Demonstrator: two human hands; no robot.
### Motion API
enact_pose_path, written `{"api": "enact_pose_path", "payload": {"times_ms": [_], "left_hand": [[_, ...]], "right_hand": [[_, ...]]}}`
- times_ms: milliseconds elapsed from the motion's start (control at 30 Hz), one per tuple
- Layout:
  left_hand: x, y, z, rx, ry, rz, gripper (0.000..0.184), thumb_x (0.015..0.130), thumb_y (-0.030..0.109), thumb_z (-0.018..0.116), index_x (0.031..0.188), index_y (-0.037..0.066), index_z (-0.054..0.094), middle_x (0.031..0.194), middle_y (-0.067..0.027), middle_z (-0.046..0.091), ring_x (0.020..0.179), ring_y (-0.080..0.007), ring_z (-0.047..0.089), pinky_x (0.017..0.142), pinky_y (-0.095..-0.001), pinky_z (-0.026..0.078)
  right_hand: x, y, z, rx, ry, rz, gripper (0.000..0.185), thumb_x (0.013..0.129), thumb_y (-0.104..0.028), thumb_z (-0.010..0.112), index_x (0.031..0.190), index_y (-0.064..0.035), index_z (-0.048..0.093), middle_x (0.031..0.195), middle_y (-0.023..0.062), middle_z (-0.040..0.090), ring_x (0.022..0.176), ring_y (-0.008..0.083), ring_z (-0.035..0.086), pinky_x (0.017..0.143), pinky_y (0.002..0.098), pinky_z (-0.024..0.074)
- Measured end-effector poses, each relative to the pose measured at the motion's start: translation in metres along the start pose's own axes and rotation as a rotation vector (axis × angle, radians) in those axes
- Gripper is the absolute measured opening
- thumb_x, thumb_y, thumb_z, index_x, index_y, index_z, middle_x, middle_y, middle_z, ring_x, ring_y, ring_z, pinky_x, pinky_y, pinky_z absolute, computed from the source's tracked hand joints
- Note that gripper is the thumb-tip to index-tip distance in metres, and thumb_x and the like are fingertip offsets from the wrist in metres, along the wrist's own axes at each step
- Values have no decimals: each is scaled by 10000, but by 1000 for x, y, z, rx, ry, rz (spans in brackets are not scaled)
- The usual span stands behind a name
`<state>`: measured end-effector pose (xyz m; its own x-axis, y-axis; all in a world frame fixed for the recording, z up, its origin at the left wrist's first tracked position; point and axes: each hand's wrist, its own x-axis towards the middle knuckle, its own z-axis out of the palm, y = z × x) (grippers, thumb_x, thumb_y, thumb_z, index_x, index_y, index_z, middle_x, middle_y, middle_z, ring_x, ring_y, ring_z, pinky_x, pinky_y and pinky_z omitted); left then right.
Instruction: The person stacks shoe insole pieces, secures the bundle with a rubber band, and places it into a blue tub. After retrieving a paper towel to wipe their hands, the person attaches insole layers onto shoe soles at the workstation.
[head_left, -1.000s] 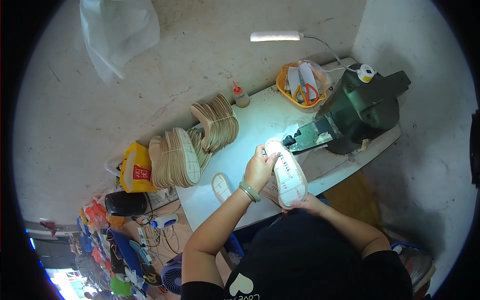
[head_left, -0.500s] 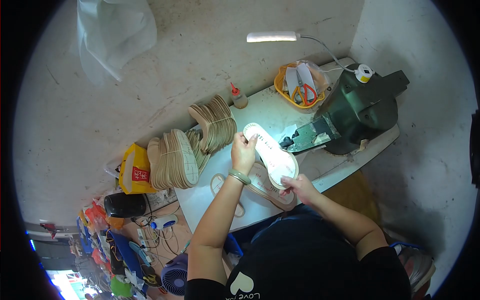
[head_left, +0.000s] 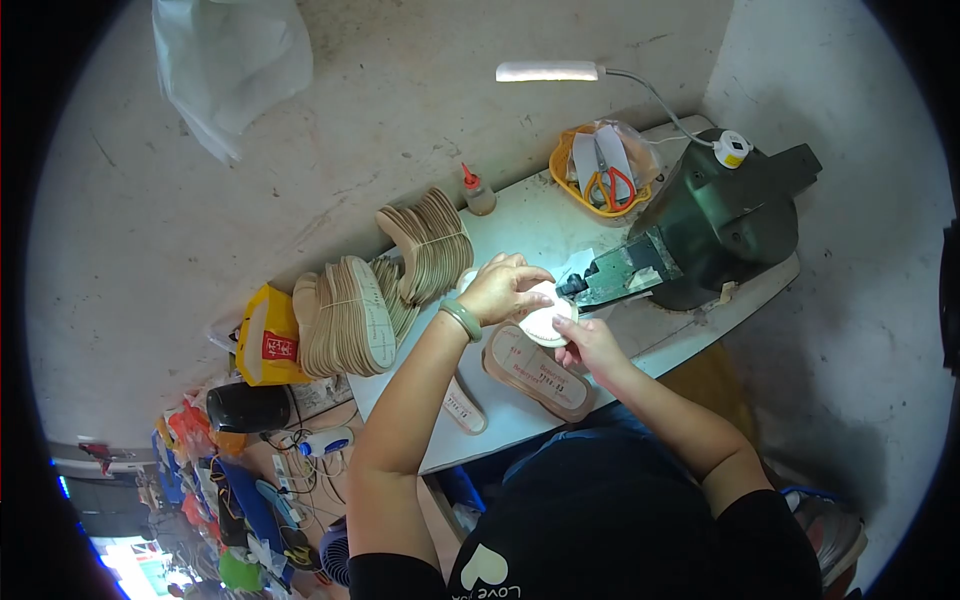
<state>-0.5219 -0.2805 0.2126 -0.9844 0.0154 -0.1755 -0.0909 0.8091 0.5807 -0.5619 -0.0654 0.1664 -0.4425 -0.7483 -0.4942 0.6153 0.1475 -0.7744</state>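
The right grip (head_left: 592,350) is clamped on the near right edge of a white insole (head_left: 541,327), thumb on its upper face and fingers curled below. The left grip (head_left: 497,290), with a pale green bangle (head_left: 461,319) at its wrist, lies over the insole's left part, fingers bent onto it; whether it pinches the piece cannot be told. The insole is held above the surface (head_left: 520,225), just beside the dark tip of a green machine (head_left: 720,215), which fills the far right. Below the hands, on the near side, lies a short pile of printed insoles (head_left: 537,372), with a narrow sole-shaped piece (head_left: 465,408) to its left, partly hidden by the left forearm. Farther left stand a near bundle of tan insoles (head_left: 345,318) and a far bundle (head_left: 435,245), a yellow bag (head_left: 268,335) next to the near one. Beyond the far bundle is a red-tipped bottle (head_left: 481,198); to its right, a yellow basket (head_left: 575,196) holds scissors (head_left: 611,176) near a lit lamp (head_left: 548,72).
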Motion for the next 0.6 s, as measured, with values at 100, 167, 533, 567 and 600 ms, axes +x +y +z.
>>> {"api": "enact_pose_path", "payload": {"times_ms": [100, 167, 533, 567, 600], "left_hand": [[-5, -3, 6, -63, 71, -41, 371, 822, 396, 712, 1128, 186, 691, 951, -54, 593, 1010, -240, 550, 899, -354, 448], [-11, -4, 14, -106, 129, -89, 362, 835, 367, 706, 1132, 161, 683, 959, -66, 605, 980, -250, 577, 873, -351, 469], [-43, 26, 60, -355, 475, -405, 417, 877, 361, 647, 1196, 96, 608, 996, -170, 691, 907, -358, 664, 789, -407, 514], [-44, 25, 64, -351, 469, -400, 457, 879, 375, 646, 1223, 82, 578, 952, -200, 695, 878, -373, 675, 767, -417, 522], [-44, 24, 69, -377, 464, -427, 468, 878, 377, 647, 1229, 78, 569, 945, -209, 693, 874, -372, 676, 762, -417, 522]], "right_hand": [[0, -6, 2, 14, 45, -32, 321, 971, -313, 578, 809, -44, 645, 638, 33, 625, 511, 71, 540, 486, 196, 419], [-1, -9, 1, 6, 54, -53, 325, 978, -311, 566, 806, -45, 642, 631, 28, 617, 505, 71, 529, 487, 191, 412], [-13, 27, -30, -98, 4, -90, 330, 999, -297, 521, 905, -24, 681, 724, 19, 657, 622, 57, 567, 573, 192, 416], [-16, 33, -31, -98, -6, -93, 330, 999, -299, 526, 923, -16, 680, 752, 23, 663, 646, 59, 575, 590, 193, 427], [-20, 37, -31, -116, -19, -103, 329, 999, -298, 525, 951, -12, 681, 783, 25, 672, 678, 64, 586, 608, 192, 430]]}}
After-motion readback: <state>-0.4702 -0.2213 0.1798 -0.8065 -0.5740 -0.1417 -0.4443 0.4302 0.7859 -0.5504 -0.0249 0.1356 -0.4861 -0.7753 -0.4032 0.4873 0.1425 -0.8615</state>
